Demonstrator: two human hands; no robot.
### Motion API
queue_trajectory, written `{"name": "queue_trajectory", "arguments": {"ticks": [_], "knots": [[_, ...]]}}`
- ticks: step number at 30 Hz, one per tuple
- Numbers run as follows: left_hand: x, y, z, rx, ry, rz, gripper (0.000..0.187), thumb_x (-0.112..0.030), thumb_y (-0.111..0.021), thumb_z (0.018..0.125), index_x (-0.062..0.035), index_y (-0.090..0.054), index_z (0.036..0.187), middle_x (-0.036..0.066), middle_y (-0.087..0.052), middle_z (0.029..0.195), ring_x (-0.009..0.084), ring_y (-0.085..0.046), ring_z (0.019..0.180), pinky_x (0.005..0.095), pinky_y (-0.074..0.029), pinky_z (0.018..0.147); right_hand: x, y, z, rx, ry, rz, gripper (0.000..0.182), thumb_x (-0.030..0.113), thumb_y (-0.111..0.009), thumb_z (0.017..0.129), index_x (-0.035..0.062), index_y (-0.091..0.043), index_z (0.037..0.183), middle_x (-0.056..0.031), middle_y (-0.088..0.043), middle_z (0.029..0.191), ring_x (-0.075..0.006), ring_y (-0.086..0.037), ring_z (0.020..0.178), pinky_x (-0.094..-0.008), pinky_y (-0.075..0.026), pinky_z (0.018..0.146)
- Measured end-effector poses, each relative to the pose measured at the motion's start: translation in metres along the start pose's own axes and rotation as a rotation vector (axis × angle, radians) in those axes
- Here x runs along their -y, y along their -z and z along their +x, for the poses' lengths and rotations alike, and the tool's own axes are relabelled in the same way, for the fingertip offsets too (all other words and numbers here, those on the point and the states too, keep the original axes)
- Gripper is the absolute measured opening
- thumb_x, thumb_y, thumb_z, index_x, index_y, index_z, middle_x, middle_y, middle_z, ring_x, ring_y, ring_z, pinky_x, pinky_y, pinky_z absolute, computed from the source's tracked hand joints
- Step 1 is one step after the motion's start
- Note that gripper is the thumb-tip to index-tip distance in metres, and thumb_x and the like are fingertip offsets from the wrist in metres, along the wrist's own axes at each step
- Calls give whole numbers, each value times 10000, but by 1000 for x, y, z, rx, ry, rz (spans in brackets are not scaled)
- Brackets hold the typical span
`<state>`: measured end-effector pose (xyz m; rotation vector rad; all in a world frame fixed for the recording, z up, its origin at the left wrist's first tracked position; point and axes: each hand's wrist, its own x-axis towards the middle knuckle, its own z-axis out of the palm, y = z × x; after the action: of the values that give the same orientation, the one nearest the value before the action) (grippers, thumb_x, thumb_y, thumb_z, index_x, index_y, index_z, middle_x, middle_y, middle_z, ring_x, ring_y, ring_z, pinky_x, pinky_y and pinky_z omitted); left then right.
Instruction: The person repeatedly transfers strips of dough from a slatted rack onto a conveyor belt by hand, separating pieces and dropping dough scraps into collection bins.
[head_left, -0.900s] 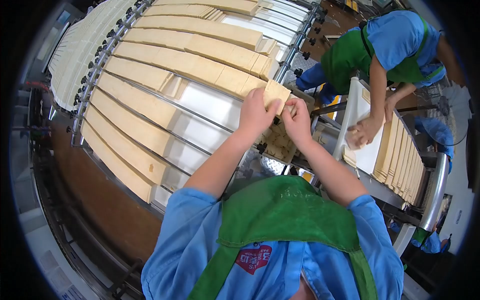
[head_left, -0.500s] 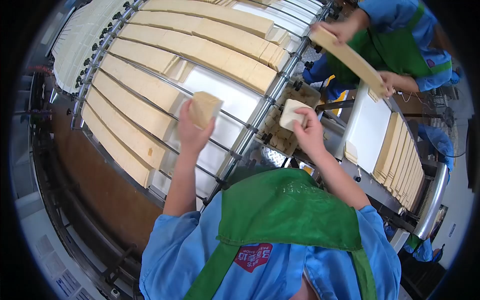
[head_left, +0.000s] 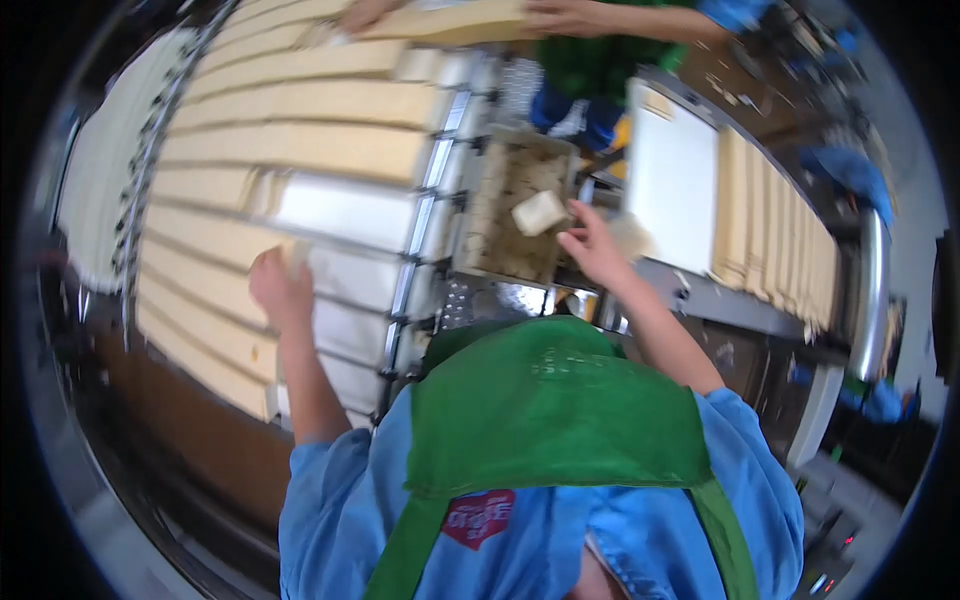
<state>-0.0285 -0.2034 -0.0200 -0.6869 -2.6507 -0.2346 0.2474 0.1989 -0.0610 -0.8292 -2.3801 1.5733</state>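
My left hand [head_left: 283, 288] is closed around a short pale dough piece [head_left: 296, 255], blurred, at the near ends of the long dough strips [head_left: 215, 245] on the white belt. My right hand [head_left: 597, 245] is over the right side of a bin [head_left: 485, 195], its fingers apart. A whitish dough block [head_left: 540, 213] is just off those fingertips, above the bin and apart from the hand. Trimmed dough bits [head_left: 520, 165] lie inside the bin.
Metal rail [head_left: 418, 215] edges the belt, with thin rods crossing over it. A co-worker's hands [head_left: 565, 18] hold a long dough strip [head_left: 450, 22] over the far belt. To the right, a white table [head_left: 670, 180] carries several strips [head_left: 765, 225] side by side.
My view has turned and shifted. My right hand has let go of the dough block, now over the bin. My left hand has moved toward the strips. The co-worker's strip has swung over the belt.
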Motion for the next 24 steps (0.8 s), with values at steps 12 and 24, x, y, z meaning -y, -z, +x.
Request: {"name": "queue_trajectory", "arguments": {"ticks": [12,24], "knots": [[-361,-27,42,214,-513,-798,155,-63,-661,795,-22,-627,940,148,-622,1030,321,-576,1024,391,-444,910,-147,195,-124,-961,-463,545,505,95,-579,900,37,-316,1328,-89,-573,859,-127,-564,657,-256,-473,545],[-664,-96,18,729,-587,-889,169,-127,-647,815,-31,-642,954,127,-600,1030,293,-588,966,364,-481,842,-220,257,-115,-618,-401,53,631,136,-678,806,-85,-378,1315,-151,-635,872,-218,-624,764,-340,-513,703]]}}
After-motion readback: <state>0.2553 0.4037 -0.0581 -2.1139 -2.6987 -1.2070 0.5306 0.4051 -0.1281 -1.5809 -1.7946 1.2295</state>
